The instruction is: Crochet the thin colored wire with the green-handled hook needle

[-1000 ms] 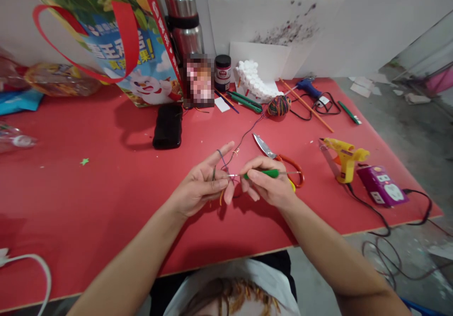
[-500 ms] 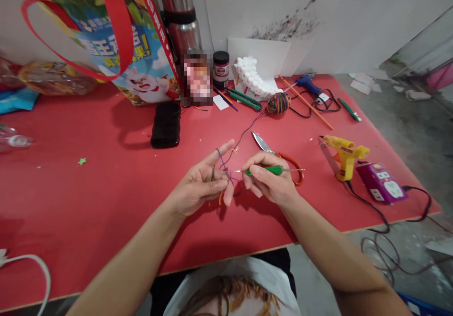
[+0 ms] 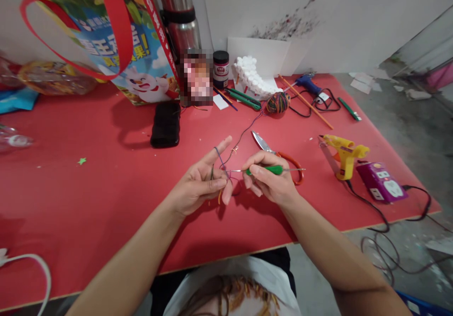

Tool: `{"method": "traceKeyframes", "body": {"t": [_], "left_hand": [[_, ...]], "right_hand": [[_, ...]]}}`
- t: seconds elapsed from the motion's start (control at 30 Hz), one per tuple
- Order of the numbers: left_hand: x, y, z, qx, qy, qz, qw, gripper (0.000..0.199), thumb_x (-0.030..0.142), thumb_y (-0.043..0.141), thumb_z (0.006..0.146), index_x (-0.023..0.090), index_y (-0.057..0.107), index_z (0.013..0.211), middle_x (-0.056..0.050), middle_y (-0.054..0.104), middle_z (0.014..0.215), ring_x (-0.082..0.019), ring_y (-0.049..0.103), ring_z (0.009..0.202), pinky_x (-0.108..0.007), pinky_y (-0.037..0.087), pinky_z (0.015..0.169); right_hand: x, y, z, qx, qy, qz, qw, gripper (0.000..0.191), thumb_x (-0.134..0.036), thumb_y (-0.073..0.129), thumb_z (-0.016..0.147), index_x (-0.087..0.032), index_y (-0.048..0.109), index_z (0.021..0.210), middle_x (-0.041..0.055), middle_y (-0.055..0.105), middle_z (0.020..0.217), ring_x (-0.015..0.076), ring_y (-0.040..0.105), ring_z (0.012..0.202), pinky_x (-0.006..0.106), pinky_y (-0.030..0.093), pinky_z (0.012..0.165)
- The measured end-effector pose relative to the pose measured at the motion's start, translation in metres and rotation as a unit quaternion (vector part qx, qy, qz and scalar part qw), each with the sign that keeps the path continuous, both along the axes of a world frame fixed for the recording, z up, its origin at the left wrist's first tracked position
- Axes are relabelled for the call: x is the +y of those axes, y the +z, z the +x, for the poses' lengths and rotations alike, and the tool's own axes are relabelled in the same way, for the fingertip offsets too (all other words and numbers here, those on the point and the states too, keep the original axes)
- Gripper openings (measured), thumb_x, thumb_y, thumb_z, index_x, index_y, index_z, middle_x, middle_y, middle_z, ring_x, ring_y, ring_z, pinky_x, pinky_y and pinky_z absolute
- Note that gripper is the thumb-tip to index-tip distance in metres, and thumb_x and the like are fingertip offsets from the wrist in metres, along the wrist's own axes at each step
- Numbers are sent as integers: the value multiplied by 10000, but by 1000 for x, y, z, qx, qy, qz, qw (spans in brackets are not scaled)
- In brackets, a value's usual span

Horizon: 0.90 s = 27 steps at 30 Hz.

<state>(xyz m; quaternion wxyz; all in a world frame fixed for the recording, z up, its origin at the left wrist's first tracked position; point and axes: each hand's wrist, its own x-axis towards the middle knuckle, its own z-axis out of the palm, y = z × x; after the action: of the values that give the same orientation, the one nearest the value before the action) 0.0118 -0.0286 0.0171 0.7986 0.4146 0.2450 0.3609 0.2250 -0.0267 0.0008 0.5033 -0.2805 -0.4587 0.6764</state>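
Observation:
My right hand (image 3: 269, 176) grips a crochet hook (image 3: 271, 170) by its green handle, the thin metal tip pointing left. Multicoloured yarn (image 3: 219, 154) loops over the raised index finger of my left hand (image 3: 200, 183), whose thumb and middle finger pinch a small tangle of yarn. The hook's tip meets these loops; whether it has caught a strand I cannot make out. From there the strand runs back to a ball of yarn (image 3: 278, 103). Scissors (image 3: 262, 142) with orange handles lie just behind my right hand.
To the right stand a yellow glue gun (image 3: 345, 155) and a purple power socket box (image 3: 382, 182) with cables. A black case (image 3: 165, 124) lies left of centre. Along the back are a large bag (image 3: 141, 70), a steel flask (image 3: 182, 18), a jar (image 3: 221, 68) and a green cutter (image 3: 244, 99).
My left hand has shifted very slightly left, its index finger tipping a little the same way with the yarn. The right hand and hook stay almost still.

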Motion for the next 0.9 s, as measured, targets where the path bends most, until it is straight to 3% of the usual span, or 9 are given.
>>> {"method": "traceKeyframes", "body": {"t": [0.17, 0.33, 0.47, 0.53, 0.73, 0.9], "left_hand": [[0, 1, 0, -8, -8, -6, 1000, 910, 224, 684, 955, 282, 138, 1680, -42, 720, 683, -70, 441, 427, -183, 235, 458], [-2, 0, 3, 25, 11, 27, 999, 945, 245, 702, 955, 280, 103, 1684, -69, 770, 744, -104, 558, 490, -190, 343, 487], [-5, 1, 8, 53, 57, 57, 995, 1042, 222, 731, 935, 292, 7, 1682, -58, 802, 832, -170, 727, 710, -250, 528, 696], [-7, 2, 10, 69, 79, 65, 992, 1080, 214, 742, 925, 298, -27, 1679, -46, 809, 865, -194, 758, 811, -290, 559, 786], [-9, 3, 11, 117, 107, 92, 983, 1072, 205, 737, 929, 309, -23, 1679, -48, 826, 930, -159, 746, 769, -211, 531, 671], [-8, 5, 9, 110, 100, 108, 983, 1048, 217, 719, 945, 290, -24, 1681, -62, 825, 918, -170, 745, 767, -233, 527, 688]], "right_hand": [[-1, -1, 0, -2, 7, 11, 1000, 128, -291, 731, 939, -168, 732, 974, -8, 702, 681, 53, 539, 424, 158, 422, 385], [-2, 1, 1, -13, 1, 10, 1000, 138, -305, 731, 939, -170, 734, 970, -9, 702, 674, 54, 531, 416, 160, 423, 379], [-2, 0, 2, -22, -7, 11, 1000, 164, -327, 735, 934, -166, 723, 960, -5, 706, 671, 58, 534, 410, 163, 424, 373], [-2, -1, 1, -23, -16, 12, 1000, 167, -331, 736, 932, -167, 715, 951, -6, 707, 665, 61, 533, 407, 164, 421, 364], [-1, -3, 1, -27, -24, 18, 999, 154, -323, 729, 935, -170, 711, 950, -7, 710, 665, 59, 521, 399, 163, 413, 355], [-1, -1, 2, -17, -33, 21, 999, 124, -293, 719, 943, -169, 714, 944, -11, 709, 662, 51, 514, 394, 158, 401, 358]]}}
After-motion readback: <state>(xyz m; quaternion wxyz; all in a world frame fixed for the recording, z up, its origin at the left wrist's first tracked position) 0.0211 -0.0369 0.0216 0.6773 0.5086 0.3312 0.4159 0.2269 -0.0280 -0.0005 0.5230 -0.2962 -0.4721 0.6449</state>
